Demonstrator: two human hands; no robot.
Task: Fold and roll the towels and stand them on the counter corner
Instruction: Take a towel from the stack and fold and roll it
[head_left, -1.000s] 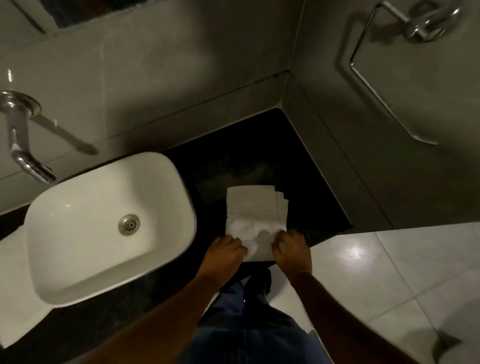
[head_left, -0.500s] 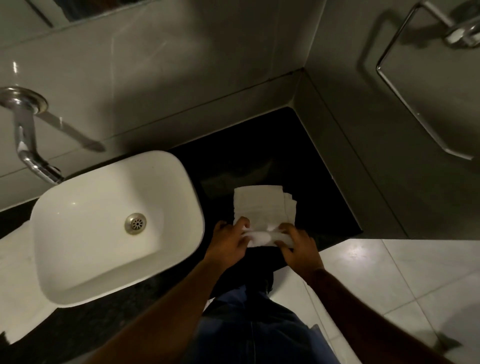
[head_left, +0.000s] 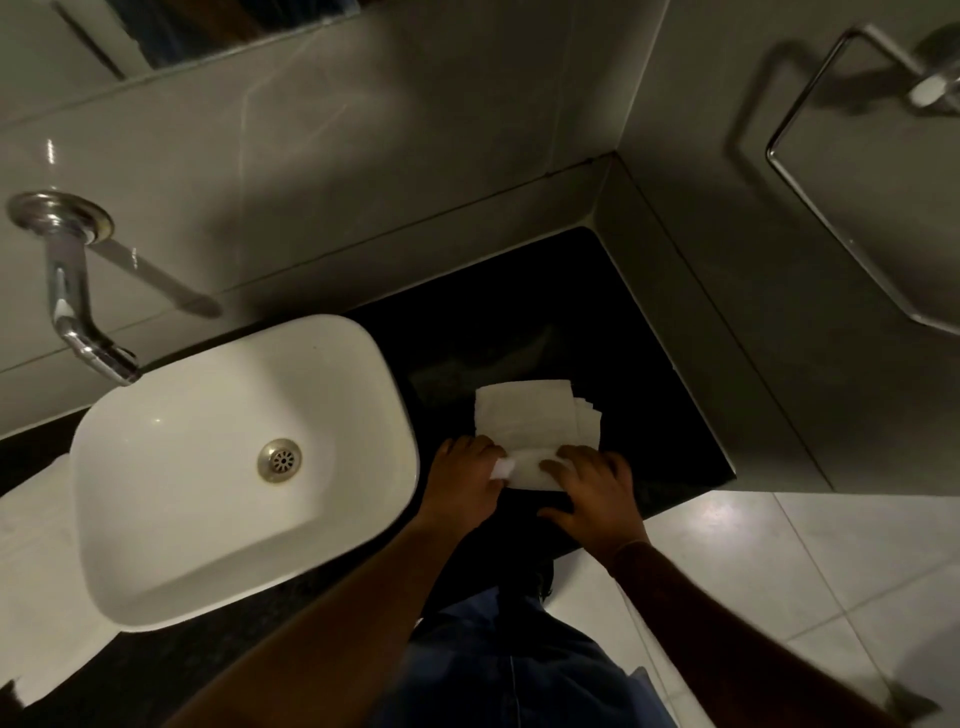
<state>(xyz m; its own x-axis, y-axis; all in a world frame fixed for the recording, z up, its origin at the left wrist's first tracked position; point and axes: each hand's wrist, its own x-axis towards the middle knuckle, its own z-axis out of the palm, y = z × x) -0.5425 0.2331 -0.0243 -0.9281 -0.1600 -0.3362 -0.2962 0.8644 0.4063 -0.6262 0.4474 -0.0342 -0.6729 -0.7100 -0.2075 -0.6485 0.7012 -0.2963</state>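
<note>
Both hands on white towel, near end rolled

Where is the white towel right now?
In the head view the white towel lies on the dark counter just right of the white sink, its near end rolled under the left hand and right hand.

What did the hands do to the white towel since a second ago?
Both hands, left hand and right hand, rolled the near end of the folded white towel away from the person, so the flat part got shorter. The white oval sink and black counter stayed put.
</note>
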